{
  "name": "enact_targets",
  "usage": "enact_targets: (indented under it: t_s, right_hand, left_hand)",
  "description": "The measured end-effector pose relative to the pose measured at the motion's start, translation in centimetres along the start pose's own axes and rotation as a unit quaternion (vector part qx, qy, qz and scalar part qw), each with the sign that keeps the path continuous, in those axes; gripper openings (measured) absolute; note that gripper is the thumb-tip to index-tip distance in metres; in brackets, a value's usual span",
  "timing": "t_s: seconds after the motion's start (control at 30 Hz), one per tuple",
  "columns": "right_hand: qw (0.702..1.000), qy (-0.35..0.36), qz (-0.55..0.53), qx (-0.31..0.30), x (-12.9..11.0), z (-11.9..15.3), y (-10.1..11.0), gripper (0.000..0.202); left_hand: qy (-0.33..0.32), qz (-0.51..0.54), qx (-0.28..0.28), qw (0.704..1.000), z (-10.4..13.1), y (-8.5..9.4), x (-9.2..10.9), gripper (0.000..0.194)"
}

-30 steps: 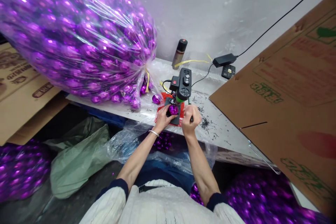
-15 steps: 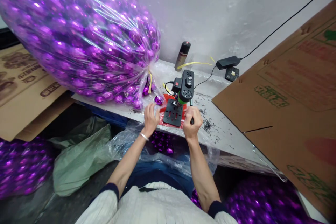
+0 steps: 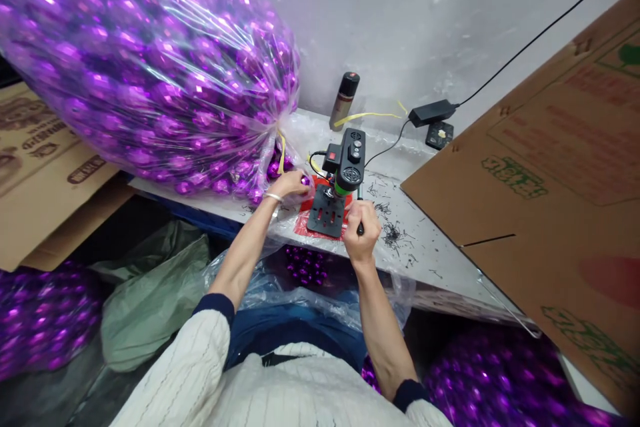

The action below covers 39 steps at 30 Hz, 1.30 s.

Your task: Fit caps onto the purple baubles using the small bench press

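A small black drill press (image 3: 351, 160) stands on a dark slotted base plate (image 3: 326, 210) over red plastic (image 3: 305, 221). To its right, my right hand (image 3: 363, 227) is closed round the black-tipped lever (image 3: 360, 227). My left hand (image 3: 291, 184) is left of the press, its fingers closed on a shiny purple ball (image 3: 305, 181) beside the mouth of a big clear bag (image 3: 175, 80) full of purple balls. A yellow tie (image 3: 282, 150) hangs at the bag's neck.
Behind the press stand a spray can (image 3: 344, 101) and a black power adapter (image 3: 433, 113) with its cord. Black scraps (image 3: 393, 235) litter the white tabletop (image 3: 425, 253). A big cardboard box (image 3: 560, 213) fills the right side. More purple balls (image 3: 306, 267) lie below the front edge.
My left hand has moved up and left from the table's front edge to the ball by the bag and closed on it. My right hand stays on the lever.
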State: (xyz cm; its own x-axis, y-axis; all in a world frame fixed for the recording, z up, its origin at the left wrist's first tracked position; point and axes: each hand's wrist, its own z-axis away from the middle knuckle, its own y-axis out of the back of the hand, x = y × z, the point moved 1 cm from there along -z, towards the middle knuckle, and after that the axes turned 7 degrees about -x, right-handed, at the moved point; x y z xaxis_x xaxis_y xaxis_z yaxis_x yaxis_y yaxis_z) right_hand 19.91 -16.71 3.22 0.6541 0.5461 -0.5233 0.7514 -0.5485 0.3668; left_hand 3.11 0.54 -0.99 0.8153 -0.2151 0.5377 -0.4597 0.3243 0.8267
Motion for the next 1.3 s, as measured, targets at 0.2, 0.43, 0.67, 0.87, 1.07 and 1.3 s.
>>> enact_targets:
  t_s: [0.2, 0.43, 0.67, 0.87, 1.07, 1.3]
  right_hand:
    - [1.0, -0.013, 0.0, 0.003, -0.4, -0.7, 0.3, 0.029]
    - [1.0, -0.017, 0.003, -0.006, -1.0, -2.2, 0.9, 0.032]
    - [0.999, 0.005, 0.027, -0.029, -0.7, -1.8, 1.3, 0.027]
    - [0.998, 0.018, 0.041, -0.037, -0.6, -1.6, 1.2, 0.025]
    - [0.998, 0.022, 0.041, -0.04, -0.5, -1.3, 1.3, 0.025]
    - [0.999, 0.011, 0.024, -0.037, -0.5, -1.1, 1.3, 0.023]
  left_hand:
    - [-0.057, 0.493, 0.091, 0.863, 7.0, -2.4, -1.3, 0.05]
    - [0.03, 0.653, 0.031, 0.756, 10.4, -8.8, 1.5, 0.041]
    - [-0.022, 0.528, 0.118, 0.841, 8.1, -11.0, 2.9, 0.052]
    - [-0.077, 0.353, 0.201, 0.911, 7.7, -11.6, 3.0, 0.047]
    - [-0.123, 0.267, 0.193, 0.936, 7.4, -11.9, 2.8, 0.053]
    - [-0.176, 0.2, 0.191, 0.945, 7.2, -12.8, 2.2, 0.061]
